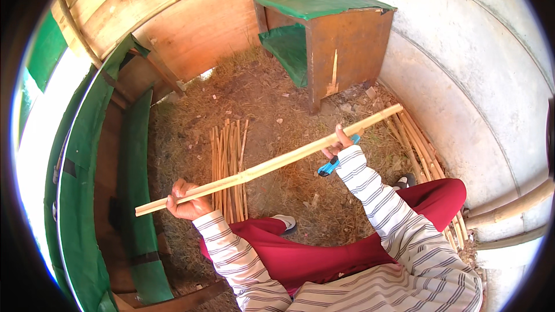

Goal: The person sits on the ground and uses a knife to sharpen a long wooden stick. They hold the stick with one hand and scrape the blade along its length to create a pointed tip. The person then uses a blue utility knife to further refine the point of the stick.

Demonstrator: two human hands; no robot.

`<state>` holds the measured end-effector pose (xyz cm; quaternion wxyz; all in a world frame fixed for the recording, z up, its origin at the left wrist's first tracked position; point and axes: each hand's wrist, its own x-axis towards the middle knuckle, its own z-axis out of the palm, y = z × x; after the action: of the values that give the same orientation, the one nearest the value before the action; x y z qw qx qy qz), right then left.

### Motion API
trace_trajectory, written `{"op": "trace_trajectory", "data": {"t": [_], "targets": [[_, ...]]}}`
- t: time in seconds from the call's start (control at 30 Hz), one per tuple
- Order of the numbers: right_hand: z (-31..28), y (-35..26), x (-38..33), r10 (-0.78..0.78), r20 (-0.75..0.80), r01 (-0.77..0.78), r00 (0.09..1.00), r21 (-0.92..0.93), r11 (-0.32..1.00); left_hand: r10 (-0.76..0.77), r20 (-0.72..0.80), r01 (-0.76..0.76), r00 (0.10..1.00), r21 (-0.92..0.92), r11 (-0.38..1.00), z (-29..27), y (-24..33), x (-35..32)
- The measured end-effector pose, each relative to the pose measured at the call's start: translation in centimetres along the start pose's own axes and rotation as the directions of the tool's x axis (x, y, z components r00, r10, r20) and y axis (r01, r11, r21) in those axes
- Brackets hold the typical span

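Note:
A long, pale split-bamboo strip (272,167) spans the view in front of me, slanting up to the right, with a node near its middle. Close to its lower left end, my left hand (189,199) is closed around it. My right hand (340,141) grips the same strip farther along, short of the far right end. A bright blue item with a black part (328,167) shows at my right hand and wrist; its kind cannot be made out. Beneath the strip, between my feet, lies a pile of thin bamboo sticks (228,159).
More long bamboo strips (425,150) lie by the pale wall (457,75) at right. A wooden desk with a green cover (324,1) stands at the back. Green-covered benches (137,196) line the left side. Dry grass and debris cover the ground (231,92).

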<state>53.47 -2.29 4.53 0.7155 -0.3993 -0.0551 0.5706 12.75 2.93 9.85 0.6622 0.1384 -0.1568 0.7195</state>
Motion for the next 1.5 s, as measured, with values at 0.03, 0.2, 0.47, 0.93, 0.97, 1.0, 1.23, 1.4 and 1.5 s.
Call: {"op": "trace_trajectory", "data": {"t": [0.03, 0.2, 0.47, 0.93, 0.97, 1.0, 1.23, 1.4, 1.5], "targets": [[-1.3, 0.6, 1.0, 0.021, 0.015, -0.021, 1.0, 0.031, 0.999, 0.016, -0.011, -0.017, 1.0, -0.101, 0.995, 0.3, -0.7, 0.1], [-2.7, 0.5, 2.2, -0.011, 0.049, 0.005, 0.999, 0.125, 0.992, 0.25, -0.214, -0.195, 0.944, 0.248, 0.949, -0.6, -0.9, 0.6], [-2.5, -10.5, 2.3, -0.35, 0.101, 0.335, 0.931, 0.136, 0.932, 0.248, -0.664, 0.535, 0.706, 0.729, 0.427, -3.5, -0.5, -2.5], [12.5, -36.6, 6.9, -0.644, 0.327, 0.717, 0.692, -0.416, 0.559, 0.406, 0.424, -0.578, 0.809, 0.696, 0.426, 28.6, 7.0, 17.0], [13.5, -37.1, 6.6, -0.681, 0.321, 0.75, 0.658, -0.363, 0.554, 0.375, 0.393, -0.528, 0.84, 0.751, 0.397, 30.4, 7.1, 20.4], [14.4, -37.3, 6.3, -0.72, 0.315, 0.783, 0.619, -0.317, 0.535, 0.358, 0.343, -0.467, 0.868, 0.808, 0.358, 31.0, 6.9, 23.7], [13.7, -30.3, 3.1, -0.788, 0.167, 0.804, 0.593, -0.057, 0.592, 0.122, 0.382, -0.341, 0.916, 0.903, -0.262, 21.6, -1.6, 27.5], [10.4, -23.3, 1.0, -0.689, 0.163, 0.694, 0.706, 0.035, 0.72, -0.499, 0.37, -0.617, 0.784, 0.37, -0.695, 17.4, -17.8, 10.2], [11.0, -19.9, -1.3, -0.621, 0.202, 0.607, 0.757, 0.134, 0.784, -0.755, 0.361, -0.817, 0.547, 0.032, -0.576, 14.7, -20.7, 6.0]]}}
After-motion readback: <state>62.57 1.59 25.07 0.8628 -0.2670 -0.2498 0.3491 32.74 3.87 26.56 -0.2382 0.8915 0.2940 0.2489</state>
